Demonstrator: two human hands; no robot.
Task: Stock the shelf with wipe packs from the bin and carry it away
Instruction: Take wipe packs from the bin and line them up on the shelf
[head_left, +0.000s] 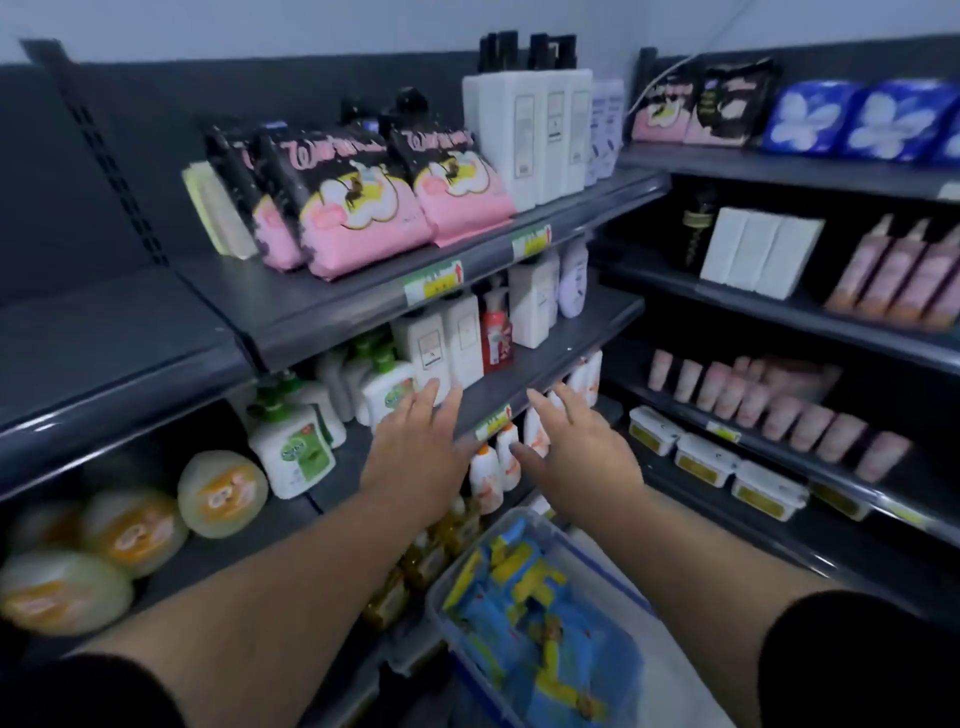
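Both hands were stretched out toward the shelving, and neither held anything. The left hand (415, 457) was flat with its fingers straight and together, lying across the front edge of the middle shelf (550, 358), its fingertips just below the white bottles (441, 343) standing there; whether it touched the edge I could not tell. The right hand (576, 447) was spread open beside it, fingers apart and thumb out, in front of the small orange-and-white bottles (506, 457) on the level below. A yellow-green price tag (493, 421) showed on the shelf edge between the two hands. The bin (435, 597), a clear tub with a blue rim, sat low beneath the right forearm, close against the foot of the shelving; the wipe packs (530, 613), blue and yellow, lay heaped inside it. On the top shelf (332, 306) pink-and-black packs (358, 208) leaned beside tall white pump bottles (524, 135); green-capped pump bottles (291, 452) stood lower left, near round orange-labelled packs (223, 493).
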